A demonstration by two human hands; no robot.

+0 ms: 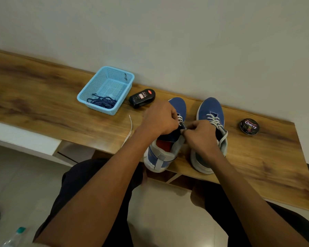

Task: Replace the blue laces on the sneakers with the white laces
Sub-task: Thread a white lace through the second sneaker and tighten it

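Observation:
Two blue sneakers stand side by side on the wooden table (pixel 43 107), toes to the wall. The right sneaker (pixel 210 111) carries a white lace through its eyelets. On the left sneaker (pixel 178 106) a white lace (pixel 180 118) is partly threaded. My left hand (pixel 159 118) pinches that lace at the eyelets, and its loose end (pixel 130 129) trails off to the left over the table. My right hand (pixel 200 134) pinches the lace or the eyelet edge close by; the exact contact is hidden. Dark blue laces (pixel 102 102) lie in a light blue basket (pixel 96 82).
A black Cherry polish bottle (pixel 142 98) lies between the basket and the left sneaker. A round Cherry polish tin (pixel 249 126) sits right of the right sneaker. The wall runs along the table's far edge. A plastic bottle (pixel 14 237) stands on the floor at lower left.

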